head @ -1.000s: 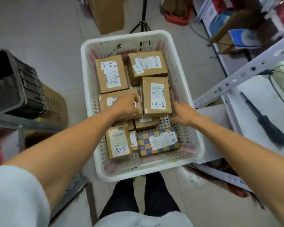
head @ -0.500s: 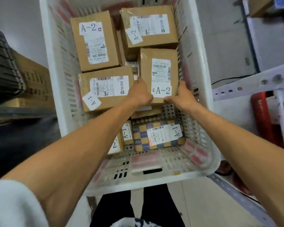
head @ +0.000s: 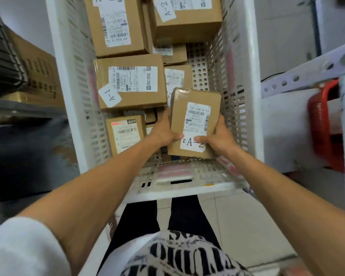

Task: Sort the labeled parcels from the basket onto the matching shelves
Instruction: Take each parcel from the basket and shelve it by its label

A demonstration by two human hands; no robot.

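White basket [head: 64, 96] holds several labeled cartons; a perforated shelf rail [head: 307, 74] stands to its right. Step in hand: pick-out. The A-2 parcel [head: 193, 108] is held over the basket's near right corner, label up. Next move, I judge: carry it clear of the rim and find the A-2 shelf. Left grip [head: 163, 132] and right grip [head: 219, 138] clamp its opposite sides, thumbs on top, both arms extended.

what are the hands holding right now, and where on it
The cardboard parcel labelled A-2: the left hand grips its left edge and the right hand its right edge, at its near end, thumbs on the labelled face.
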